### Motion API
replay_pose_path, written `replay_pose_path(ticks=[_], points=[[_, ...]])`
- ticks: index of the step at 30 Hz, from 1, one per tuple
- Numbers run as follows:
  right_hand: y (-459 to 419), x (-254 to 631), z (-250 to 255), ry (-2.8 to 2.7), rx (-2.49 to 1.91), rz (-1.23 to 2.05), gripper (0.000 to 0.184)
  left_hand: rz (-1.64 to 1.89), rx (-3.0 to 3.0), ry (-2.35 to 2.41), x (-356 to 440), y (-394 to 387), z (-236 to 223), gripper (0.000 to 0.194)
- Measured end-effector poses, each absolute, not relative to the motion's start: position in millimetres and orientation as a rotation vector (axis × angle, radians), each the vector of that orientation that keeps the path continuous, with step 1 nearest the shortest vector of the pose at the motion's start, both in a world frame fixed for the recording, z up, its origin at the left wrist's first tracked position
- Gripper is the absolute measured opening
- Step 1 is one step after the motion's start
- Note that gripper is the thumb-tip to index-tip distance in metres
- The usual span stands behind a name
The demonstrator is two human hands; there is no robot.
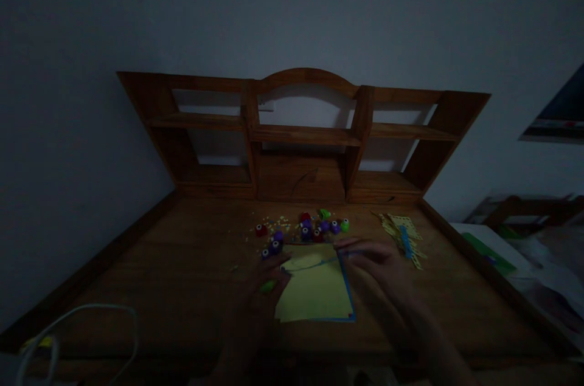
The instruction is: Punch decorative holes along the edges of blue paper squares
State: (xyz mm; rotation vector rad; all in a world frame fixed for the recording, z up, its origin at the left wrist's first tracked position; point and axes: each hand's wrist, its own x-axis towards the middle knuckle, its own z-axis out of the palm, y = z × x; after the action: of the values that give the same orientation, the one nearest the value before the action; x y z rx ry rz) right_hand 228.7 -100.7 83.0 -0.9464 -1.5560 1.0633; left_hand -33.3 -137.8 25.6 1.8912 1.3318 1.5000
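Observation:
The picture is dim. My left hand (267, 286) curls at the left edge of a pale yellow sheet (314, 292), with a small bright green piece (267, 286) held in its fingers. A thin bluish strand (314, 265) runs from beside my left fingertips across the sheet to my right hand (371, 255). My right thumb and fingers pinch the strand's other end. Whether my left fingers grip the strand too is hard to make out. Under the yellow sheet a blue sheet (347, 289) shows along the right edge.
Behind the sheets lie several small purple, red and green pieces (305, 233) with white rings, among scattered pale bits (280, 222). Yellow perforated strips (406, 228) and a blue piece (405, 241) lie right. A wooden shelf unit (301, 134) backs the desk; a white cable (98, 307) loops front left.

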Motion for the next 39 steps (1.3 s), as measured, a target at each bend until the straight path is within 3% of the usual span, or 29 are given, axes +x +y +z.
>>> replay_pose_path(ticks=[1,4,11,18,24,27,32,39], points=[[-104.3,231.0,82.7,-1.678,-0.875,0.978,0.016,1.561,1.939,1.328,-32.8,-138.8,25.3,0.013],[-110.4,236.1,62.8,-1.943,-0.688,0.871,0.022,1.631,2.055,1.280,-31.6,-141.4,9.3,0.030],[-116.0,252.2,-17.8,-2.079,-0.893,0.859,0.019,0.993,2.466,1.391,-36.6,-149.0,-53.3,0.023],[-130.1,252.0,-20.8,-2.092,-1.041,0.637,0.037,0.779,2.768,1.361,-46.1,-145.1,-46.7,0.045],[-127.2,237.6,-19.1,-2.135,-0.965,0.642,0.016,0.647,2.636,1.441,-42.6,-138.7,-25.6,0.034],[-126.1,232.6,-21.6,-2.139,-0.972,0.667,0.014,0.665,2.557,1.417,-39.5,-141.6,-21.0,0.018],[-121.3,226.3,-18.3,-2.124,-1.007,0.728,0.006,0.683,2.492,1.398,-33.8,-141.3,-16.8,0.013],[-113.8,216.1,-4.0,-2.076,-1.172,0.836,0.011,0.701,2.427,1.385,-27.6,-129.8,-20.3,0.008]])
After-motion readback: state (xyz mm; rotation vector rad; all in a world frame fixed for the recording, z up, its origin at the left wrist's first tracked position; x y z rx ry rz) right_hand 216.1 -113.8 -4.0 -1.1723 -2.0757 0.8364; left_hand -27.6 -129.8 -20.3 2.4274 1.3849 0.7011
